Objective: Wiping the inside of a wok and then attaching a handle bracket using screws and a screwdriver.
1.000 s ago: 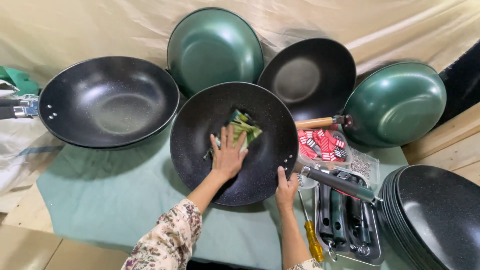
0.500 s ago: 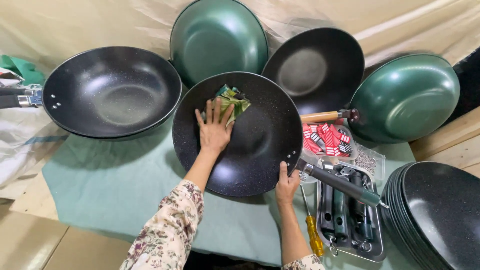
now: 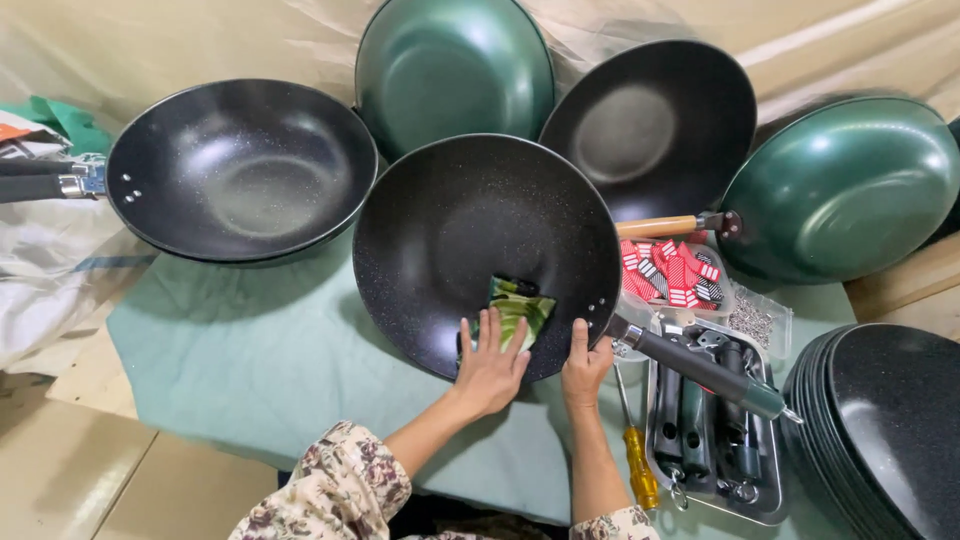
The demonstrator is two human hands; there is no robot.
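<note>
A black speckled wok (image 3: 470, 225) with a dark handle lies in front of me on a pale green cloth (image 3: 260, 360). My left hand (image 3: 490, 365) presses a green patterned cloth pad (image 3: 518, 308) flat against the wok's near inner wall. My right hand (image 3: 585, 362) grips the wok's near rim just beside the handle joint. The handle (image 3: 700, 368) runs out to the right over a metal tray.
Another black wok (image 3: 240, 170) sits left. Two green upturned woks (image 3: 455, 70) (image 3: 845, 185) and a black one (image 3: 650, 125) stand behind. A metal tray of handles (image 3: 710, 440), a yellow screwdriver (image 3: 640, 465), red tags (image 3: 675, 275) and stacked black woks (image 3: 890, 430) lie right.
My left hand has slid the green pad from the far side of the wok down to the near wall. My right hand has stayed on the rim.
</note>
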